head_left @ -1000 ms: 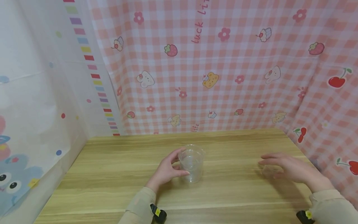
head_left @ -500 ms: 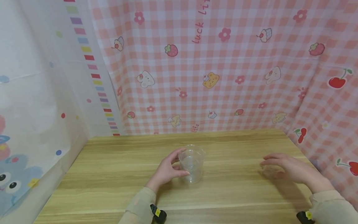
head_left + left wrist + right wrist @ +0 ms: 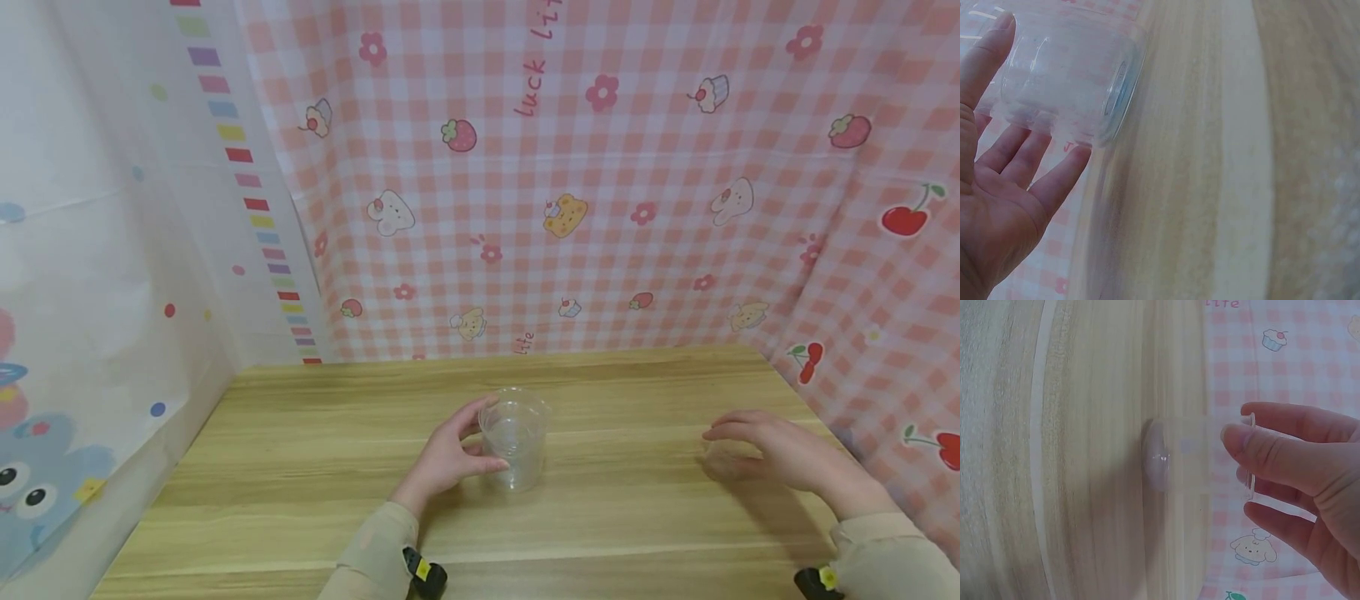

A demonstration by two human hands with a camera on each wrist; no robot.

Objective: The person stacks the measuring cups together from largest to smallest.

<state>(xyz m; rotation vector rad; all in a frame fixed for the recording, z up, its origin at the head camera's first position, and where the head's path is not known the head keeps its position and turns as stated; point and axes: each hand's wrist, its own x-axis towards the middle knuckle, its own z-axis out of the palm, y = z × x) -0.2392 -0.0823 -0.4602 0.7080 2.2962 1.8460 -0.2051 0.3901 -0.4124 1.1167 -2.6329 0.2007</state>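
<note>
Left of the table's middle, my left hand (image 3: 444, 460) grips a clear plastic cup (image 3: 517, 446), thumb on its near side and fingers round its far side. The left wrist view shows the cup (image 3: 1066, 69) see-through, with the thumb over its wall and fingertips along the opposite side. Over at the right, my right hand (image 3: 795, 457) holds a second clear plastic cup (image 3: 1194, 453) by its rim. In the right wrist view the thumb and fingers bend round that rim, and the cup's base is close to the wood. Its outline is faint in the head view.
The wood-grain table (image 3: 337, 417) runs back to a pink checked cloth (image 3: 495, 275). A white dotted cloth (image 3: 150, 250) borders it on the left, and a cherry-print cloth (image 3: 900, 333) on the right. A black wrist mount (image 3: 425, 573) sits on the left sleeve.
My right hand has shifted slightly to the right with its cup. The left hand and the cup it holds have stayed in place.
</note>
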